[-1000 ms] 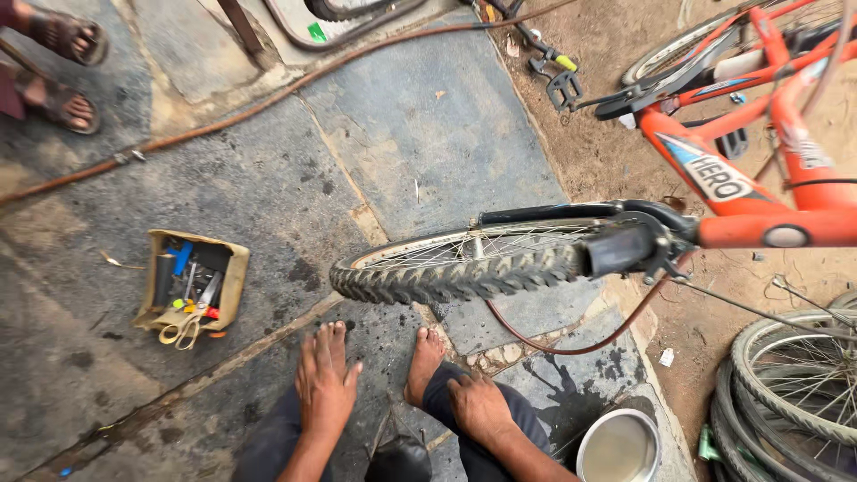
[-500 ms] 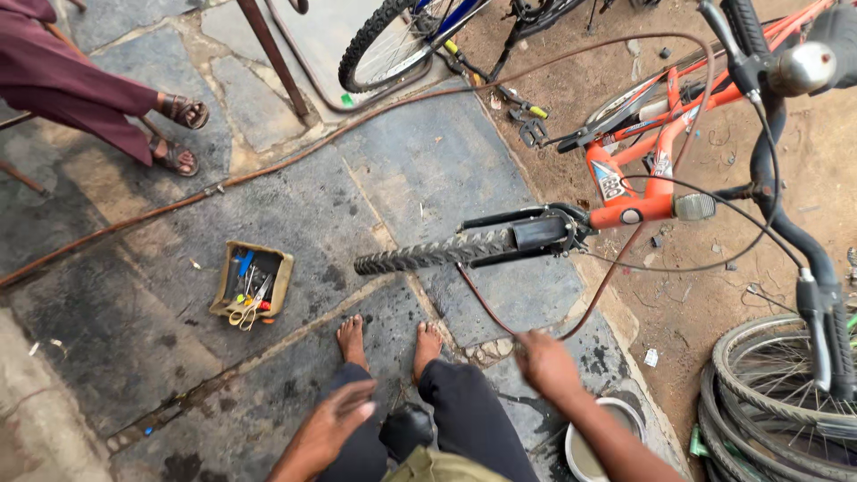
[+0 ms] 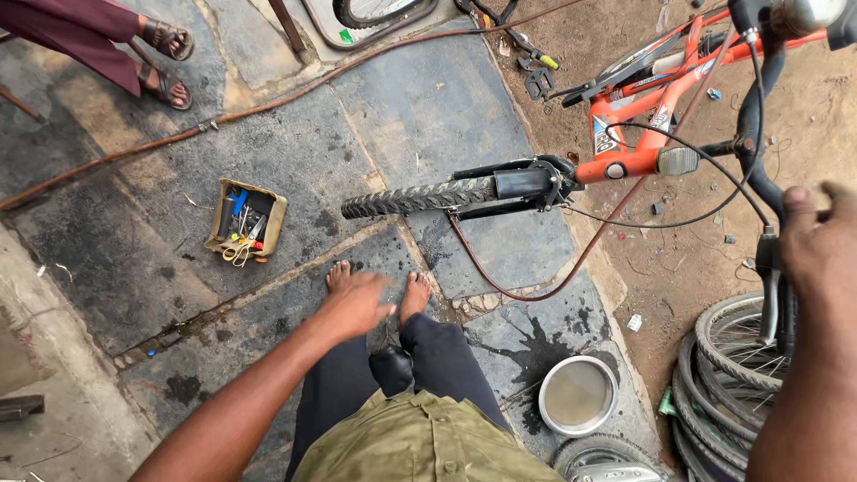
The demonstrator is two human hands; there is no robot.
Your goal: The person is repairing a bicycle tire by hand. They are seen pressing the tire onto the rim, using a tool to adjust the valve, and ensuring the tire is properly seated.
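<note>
- Right hand (image 3: 817, 245), right edge of frame: grip looks wrapped on the bike's black handlebar (image 3: 759, 152) near the brake lever, though the fingers are hidden behind hand & bar, so can't tell for sure it's clenched.
- Left hand (image 3: 357, 302), lower centre: released, fingers spread & blurred, hovering in the air above the bare feet, touching nothing.
- Orange bike (image 3: 625, 161), upper right: frame runs from centre to top right; its knobby front wheel (image 3: 415, 198) lies mid-frame, pointing left across the stone floor (image 3: 428, 98).
- Thin cable loops from the fork down over the slabs, centre.
- Round metal bowl (image 3: 578, 394), lower right of centre, sits on a wet dark patch.
- Stack of spare wheels w/ tyres (image 3: 723, 375), lower right corner, just beside the right arm.
- Small cardboard box of tools (image 3: 245, 221), left of centre, well apart from both hands.
- Another person's sandalled feet (image 3: 165, 62), upper left.
</note>
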